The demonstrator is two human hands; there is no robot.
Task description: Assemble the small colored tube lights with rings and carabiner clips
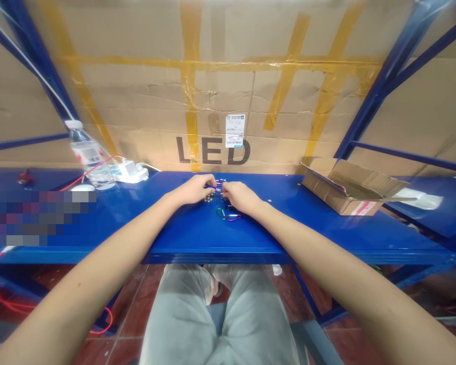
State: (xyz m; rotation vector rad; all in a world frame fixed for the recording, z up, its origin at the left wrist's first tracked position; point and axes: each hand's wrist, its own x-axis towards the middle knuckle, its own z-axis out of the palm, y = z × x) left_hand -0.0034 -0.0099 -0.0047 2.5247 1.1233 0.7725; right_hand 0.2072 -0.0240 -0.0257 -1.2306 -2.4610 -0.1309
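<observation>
My left hand (197,189) is closed in a pinch on a small blue carabiner (213,188), partly hidden by the fingers. Facing it, my right hand (240,196) pinches close to the same carabiner; what its fingertips hold is too small to make out. Small brass-coloured metal pieces (209,197) lie under my left fingertips. Nearer to me on the blue table rest a green carabiner (221,214) and a purple carabiner (234,218). A dark carabiner (229,207) is partly covered by my right hand. Behind both hands lies another purplish piece (220,181).
An open cardboard box (349,190) stands at right on the blue table (197,235). At left are a water bottle (89,157), a white power strip (133,173) and a red cable (85,172). A large carton (148,111) rises behind, between blue posts.
</observation>
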